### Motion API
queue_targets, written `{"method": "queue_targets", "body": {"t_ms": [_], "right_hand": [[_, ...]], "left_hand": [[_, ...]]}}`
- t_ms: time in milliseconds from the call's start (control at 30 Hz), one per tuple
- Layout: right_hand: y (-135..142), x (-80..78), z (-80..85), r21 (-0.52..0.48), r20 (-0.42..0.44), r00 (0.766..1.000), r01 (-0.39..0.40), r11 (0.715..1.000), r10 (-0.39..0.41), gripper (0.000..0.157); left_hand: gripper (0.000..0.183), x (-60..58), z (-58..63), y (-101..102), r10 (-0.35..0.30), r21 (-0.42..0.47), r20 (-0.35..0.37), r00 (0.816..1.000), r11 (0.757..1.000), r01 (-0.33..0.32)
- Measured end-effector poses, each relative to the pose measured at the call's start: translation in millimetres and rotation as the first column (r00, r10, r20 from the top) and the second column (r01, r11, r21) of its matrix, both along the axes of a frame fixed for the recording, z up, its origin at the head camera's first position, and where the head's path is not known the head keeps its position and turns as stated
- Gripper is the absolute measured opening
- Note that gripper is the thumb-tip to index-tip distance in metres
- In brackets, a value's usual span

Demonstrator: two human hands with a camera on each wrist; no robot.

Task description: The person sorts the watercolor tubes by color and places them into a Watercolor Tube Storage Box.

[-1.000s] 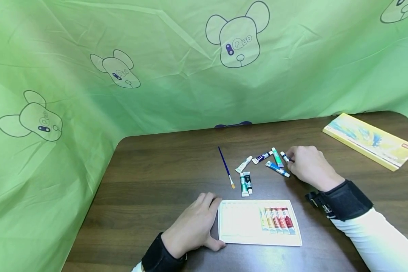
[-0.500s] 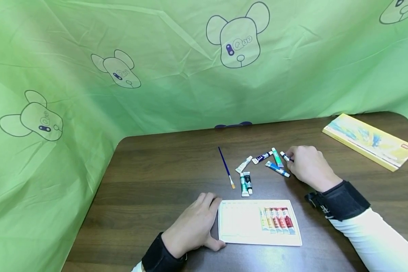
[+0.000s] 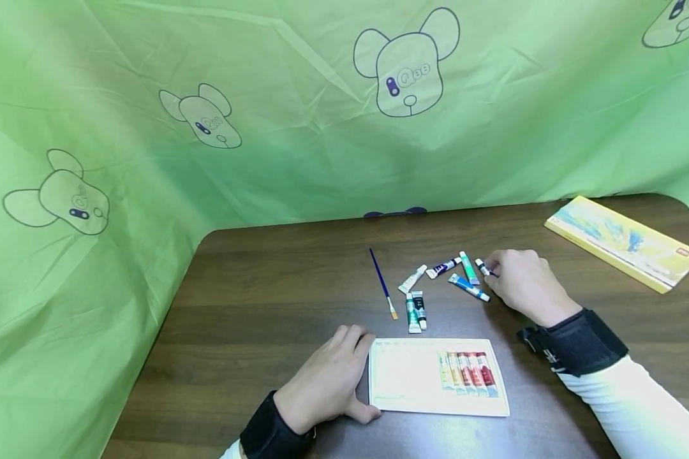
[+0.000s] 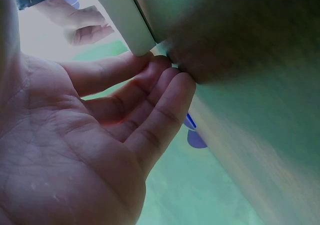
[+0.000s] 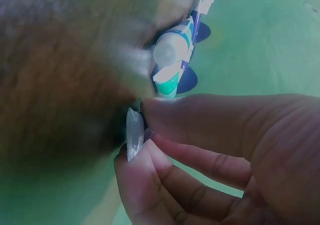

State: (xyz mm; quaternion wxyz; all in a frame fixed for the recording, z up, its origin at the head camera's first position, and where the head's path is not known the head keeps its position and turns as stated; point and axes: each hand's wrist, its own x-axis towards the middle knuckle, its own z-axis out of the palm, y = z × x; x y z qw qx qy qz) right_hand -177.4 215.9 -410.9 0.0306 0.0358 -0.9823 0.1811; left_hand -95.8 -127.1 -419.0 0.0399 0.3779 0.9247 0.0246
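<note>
My right hand [image 3: 522, 284] pinches a small paint tube [image 3: 483, 266] with a white cap and dark label at the table. In the right wrist view, the tube's pale flat end [image 5: 134, 132] shows between thumb and fingers. A white plastic tray [image 3: 402, 376] lies near the front, with several yellow-to-red paint tubes [image 3: 467, 373] lined up on its right side. My left hand [image 3: 327, 379] rests at the tray's left side, fingertips at its far corner and thumb at the near one. In the left wrist view, extended fingers [image 4: 167, 102] touch the tray's edge [image 4: 127, 22].
Several loose paint tubes, among them a blue one [image 3: 469, 287], a light green one [image 3: 469, 268] and a teal one [image 3: 412, 312], lie behind the tray. A blue-handled paintbrush [image 3: 381, 274] lies left of them. A yellow box [image 3: 626, 242] lies at the back right.
Both hands keep their places and the tubes stay where they were. Only the head view has shifted slightly.
</note>
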Motion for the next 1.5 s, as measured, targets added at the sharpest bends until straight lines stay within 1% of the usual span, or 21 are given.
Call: {"method": "queue_targets", "body": {"t_ms": [133,233,333,467,700,900,1167,1267,1400,1500], "right_hand": [[0.0,0.7,-1.4,-0.005,-0.003,1.000,0.009,1.000,-0.009,0.023],[0.6,1.3,-2.9,-0.015,0.011,1.000,0.014,1.000,-0.014,0.024],[0.8,2.2,-3.8,-0.021,0.025,1.000,0.020,1.000,-0.019,0.025],[0.5,2.4,-4.0,-0.027,0.019,0.999,0.030,0.999,-0.029,0.027],[1.3,2.6,-4.6,-0.043,0.035,0.999,0.041,0.998,-0.039,0.027],[0.9,4.6,-3.3,-0.046,0.008,0.999,0.034,0.998,-0.034,0.027],[-1.7,11.5,6.6,-0.058,-0.014,0.999,0.036,0.998,-0.037,0.028],[-5.4,16.1,8.6,-0.081,-0.010,1.000,0.028,0.996,-0.029,0.027],[-12.7,24.8,7.2,-0.135,0.018,1.000,0.000,0.991,0.003,0.026],[-19.3,30.8,7.3,-0.168,0.012,1.000,-0.022,0.986,0.024,0.024]], "left_hand": [[0.102,0.0,0.6,0.2,0.006,-0.008,0.011,1.000,1.000,-0.006],[0.102,0.5,0.9,0.5,0.007,-0.015,0.019,1.000,1.000,-0.007],[0.102,1.6,0.6,0.3,0.001,-0.015,0.010,1.000,1.000,-0.001],[0.101,2.4,0.4,-0.1,0.002,-0.005,0.001,1.000,1.000,-0.002],[0.101,2.2,1.0,-0.4,0.012,-0.013,0.043,0.999,1.000,-0.012],[0.100,1.7,0.9,-0.8,0.006,-0.008,0.015,1.000,1.000,-0.006],[0.099,-1.6,2.0,-0.4,-0.010,0.013,-0.034,0.999,1.000,0.011],[0.099,-1.6,2.1,-0.2,-0.013,0.010,-0.025,1.000,1.000,0.014],[0.099,2.2,0.5,-0.7,-0.007,0.004,0.009,1.000,1.000,0.007],[0.099,3.1,-0.2,-0.4,0.004,0.010,0.011,1.000,1.000,-0.004]]}}
